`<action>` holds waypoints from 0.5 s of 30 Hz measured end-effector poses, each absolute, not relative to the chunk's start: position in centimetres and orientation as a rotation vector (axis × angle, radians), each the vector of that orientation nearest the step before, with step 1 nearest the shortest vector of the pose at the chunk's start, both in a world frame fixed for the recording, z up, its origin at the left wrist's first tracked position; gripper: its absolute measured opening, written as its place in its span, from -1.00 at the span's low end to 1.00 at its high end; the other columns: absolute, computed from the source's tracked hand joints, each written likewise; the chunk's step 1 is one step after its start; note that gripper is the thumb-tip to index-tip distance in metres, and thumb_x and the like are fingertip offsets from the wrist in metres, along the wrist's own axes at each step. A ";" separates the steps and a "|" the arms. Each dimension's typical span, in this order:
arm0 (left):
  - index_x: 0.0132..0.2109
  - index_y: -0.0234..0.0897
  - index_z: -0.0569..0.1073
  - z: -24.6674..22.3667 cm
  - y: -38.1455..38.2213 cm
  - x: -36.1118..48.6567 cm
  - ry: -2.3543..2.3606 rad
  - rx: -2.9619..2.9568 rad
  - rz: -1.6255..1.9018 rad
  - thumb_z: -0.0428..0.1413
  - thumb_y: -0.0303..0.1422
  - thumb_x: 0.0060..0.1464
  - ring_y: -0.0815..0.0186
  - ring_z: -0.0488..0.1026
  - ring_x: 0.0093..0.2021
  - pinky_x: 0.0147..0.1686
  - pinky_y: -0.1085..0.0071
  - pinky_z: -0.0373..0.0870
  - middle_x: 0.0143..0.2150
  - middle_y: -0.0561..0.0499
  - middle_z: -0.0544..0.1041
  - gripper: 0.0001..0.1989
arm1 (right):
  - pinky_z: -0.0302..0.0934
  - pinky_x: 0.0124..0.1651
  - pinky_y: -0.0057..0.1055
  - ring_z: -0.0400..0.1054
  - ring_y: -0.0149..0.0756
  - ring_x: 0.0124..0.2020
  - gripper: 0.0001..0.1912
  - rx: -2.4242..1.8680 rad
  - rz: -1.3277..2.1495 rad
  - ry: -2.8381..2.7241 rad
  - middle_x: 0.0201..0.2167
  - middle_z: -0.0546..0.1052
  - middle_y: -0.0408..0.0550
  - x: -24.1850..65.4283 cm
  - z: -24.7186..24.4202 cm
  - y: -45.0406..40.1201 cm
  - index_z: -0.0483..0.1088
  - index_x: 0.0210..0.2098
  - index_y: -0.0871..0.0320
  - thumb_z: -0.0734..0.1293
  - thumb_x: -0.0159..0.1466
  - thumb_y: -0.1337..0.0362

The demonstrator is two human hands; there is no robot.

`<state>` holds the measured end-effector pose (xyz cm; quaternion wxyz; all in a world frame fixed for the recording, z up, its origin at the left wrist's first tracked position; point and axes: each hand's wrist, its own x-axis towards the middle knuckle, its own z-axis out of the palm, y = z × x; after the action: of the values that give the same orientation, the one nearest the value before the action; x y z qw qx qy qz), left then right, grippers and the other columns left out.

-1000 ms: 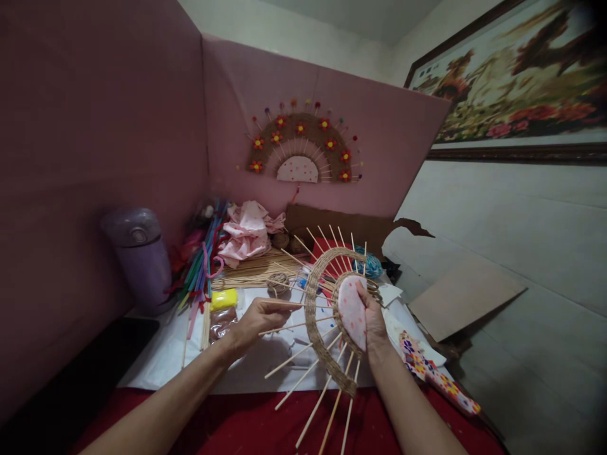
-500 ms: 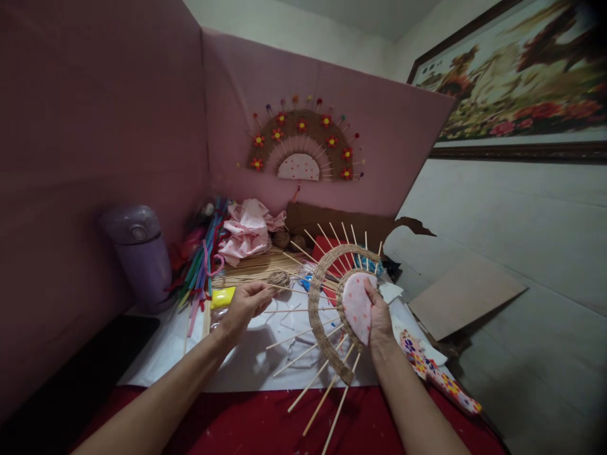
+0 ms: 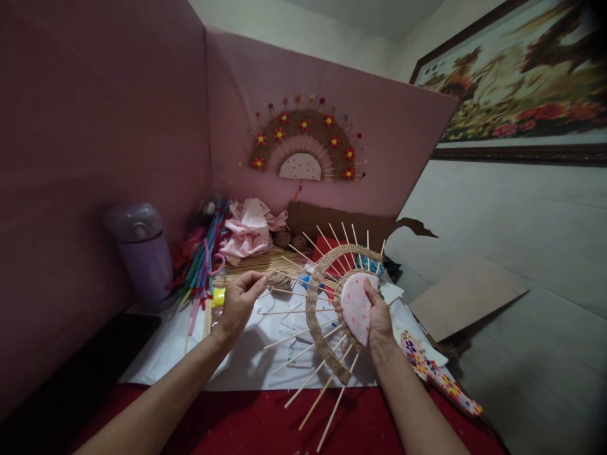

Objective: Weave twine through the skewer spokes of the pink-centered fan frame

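Observation:
My right hand [image 3: 379, 316] grips a half-round fan-shaped piece by its white padded centre with pink dots [image 3: 356, 306], thumb on the front. Thin wooden sticks [image 3: 296, 360] radiate from that centre, and a band of brown woven twine [image 3: 313, 309] arcs across them. Left of the stick tips, my left hand [image 3: 239, 304] is pinched closed on what appears to be a thin strand of twine, hard to see against the background. Just beyond its fingertips lies a small bundle of brown twine [image 3: 281, 281].
A purple bottle [image 3: 145, 259] stands at left beside coloured pipe cleaners [image 3: 203, 272]. Crumpled pink cloth [image 3: 251, 230] and loose sticks [image 3: 237, 273] lie behind. A finished flowered fan [image 3: 303, 117] hangs on the pink board. A flower-patterned tool [image 3: 441, 376] lies at right.
My left hand has drawn slightly left and up, away from the stick tips. The fan piece has shifted only a little in my right hand.

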<state>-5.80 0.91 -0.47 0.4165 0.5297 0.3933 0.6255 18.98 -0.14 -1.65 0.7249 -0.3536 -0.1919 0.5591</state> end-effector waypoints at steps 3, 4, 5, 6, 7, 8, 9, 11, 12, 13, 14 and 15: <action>-0.47 -0.31 0.43 -0.7 0.4 -5.7 1.032 1.610 1.614 0.13 -0.29 -0.04 0.42 0.20 -0.50 -0.48 0.48 0.11 -0.53 0.06 0.33 -0.83 | 0.41 -0.35 -0.33 0.49 -0.20 -0.46 -0.80 -0.791 1.266 -0.406 -0.60 0.55 -0.06 18.9 -1.6 -0.1 0.45 -0.46 0.21 0.40 0.02 0.18; -0.47 -0.30 0.44 -0.8 0.2 -5.7 1.041 1.707 1.603 0.12 -0.31 -0.02 0.41 0.21 -0.49 -0.47 0.47 0.12 -0.52 0.05 0.35 -0.84 | 0.41 -0.35 -0.33 0.49 -0.20 -0.45 -0.80 -0.785 1.266 -0.404 -0.60 0.55 -0.06 18.9 -1.6 -0.1 0.45 -0.46 0.20 0.40 0.02 0.18; -0.46 -0.30 0.46 -0.8 0.0 -5.6 1.042 1.795 1.587 0.11 -0.32 0.00 0.40 0.22 -0.49 -0.47 0.45 0.11 -0.52 0.04 0.37 -0.85 | 0.41 -0.35 -0.33 0.49 -0.20 -0.45 -0.80 -0.779 1.259 -0.401 -0.60 0.55 -0.06 19.0 -1.7 -0.1 0.44 -0.46 0.20 0.40 0.02 0.18; -0.45 -0.29 0.47 -0.9 -0.2 -5.5 1.033 1.875 1.566 0.11 -0.33 0.00 0.39 0.23 -0.49 -0.46 0.44 0.11 -0.51 0.02 0.39 -0.85 | 0.41 -0.35 -0.33 0.49 -0.20 -0.44 -0.80 -0.776 1.249 -0.398 -0.60 0.55 -0.07 19.0 -1.7 0.0 0.44 -0.46 0.20 0.41 0.01 0.18; -0.44 -0.28 0.49 -0.9 -0.3 -5.4 1.015 1.941 1.541 0.11 -0.34 0.00 0.37 0.25 -0.49 -0.44 0.43 0.12 -0.51 0.01 0.41 -0.86 | 0.41 -0.35 -0.33 0.49 -0.20 -0.44 -0.80 -0.777 1.240 -0.397 -0.61 0.55 -0.07 19.0 -1.8 0.0 0.44 -0.46 0.19 0.41 0.01 0.18; -0.43 -0.27 0.51 -0.9 -0.5 -5.3 0.993 1.990 1.519 0.12 -0.35 0.00 0.36 0.26 -0.48 -0.43 0.42 0.12 -0.51 0.00 0.41 -0.87 | 0.41 -0.34 -0.33 0.49 -0.20 -0.44 -0.80 -0.779 1.233 -0.401 -0.61 0.55 -0.07 19.1 -1.8 0.0 0.44 -0.46 0.19 0.41 0.01 0.18; -0.43 -0.26 0.52 -0.8 -0.6 -5.2 0.972 2.025 1.500 0.12 -0.35 -0.01 0.35 0.27 -0.47 -0.41 0.41 0.12 -0.51 0.00 0.42 -0.88 | 0.41 -0.34 -0.33 0.49 -0.20 -0.44 -0.80 -0.781 1.228 -0.407 -0.61 0.55 -0.08 19.1 -1.9 0.1 0.44 -0.45 0.19 0.41 0.01 0.17; -0.42 -0.24 0.54 -0.8 -0.7 -5.2 0.948 2.051 1.471 0.13 -0.35 -0.01 0.33 0.27 -0.46 -0.40 0.40 0.12 -0.51 -0.02 0.42 -0.88 | 0.41 -0.33 -0.33 0.49 -0.20 -0.44 -0.79 -0.779 1.221 -0.420 -0.61 0.55 -0.08 19.2 -2.0 0.2 0.45 -0.44 0.19 0.41 0.02 0.17; -0.42 -0.23 0.55 -0.8 -0.7 -5.2 0.949 2.047 1.469 0.13 -0.35 -0.01 0.32 0.27 -0.46 -0.40 0.40 0.12 -0.51 -0.02 0.42 -0.88 | 0.41 -0.32 -0.33 0.49 -0.20 -0.44 -0.79 -0.775 1.219 -0.424 -0.61 0.55 -0.08 19.3 -2.0 0.2 0.45 -0.43 0.19 0.41 0.01 0.17; -0.42 -0.23 0.55 -0.8 -0.6 -5.2 0.958 2.036 1.475 0.13 -0.34 -0.01 0.32 0.27 -0.46 -0.40 0.40 0.12 -0.51 -0.02 0.42 -0.87 | 0.41 -0.31 -0.33 0.49 -0.20 -0.43 -0.78 -0.771 1.214 -0.424 -0.61 0.55 -0.08 19.3 -2.1 0.2 0.45 -0.42 0.19 0.41 0.01 0.17; -0.43 -0.23 0.56 -0.8 -0.5 -5.3 0.967 2.022 1.482 0.13 -0.33 -0.01 0.32 0.27 -0.46 -0.40 0.40 0.12 -0.52 -0.02 0.42 -0.87 | 0.41 -0.31 -0.33 0.49 -0.20 -0.44 -0.78 -0.768 1.208 -0.421 -0.60 0.55 -0.08 19.3 -2.1 0.3 0.45 -0.42 0.19 0.41 0.01 0.17; -0.44 -0.23 0.56 -0.8 -0.4 -5.3 0.977 2.003 1.484 0.13 -0.32 -0.01 0.32 0.27 -0.46 -0.41 0.40 0.11 -0.53 -0.01 0.41 -0.85 | 0.41 -0.30 -0.33 0.49 -0.21 -0.44 -0.78 -0.767 1.203 -0.419 -0.60 0.55 -0.08 19.4 -2.2 0.3 0.45 -0.42 0.19 0.41 0.01 0.17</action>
<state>-5.34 -0.41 -0.83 0.2299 0.7281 0.3551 0.5394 19.36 0.27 -2.17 0.7361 -0.3492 -0.1906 0.5476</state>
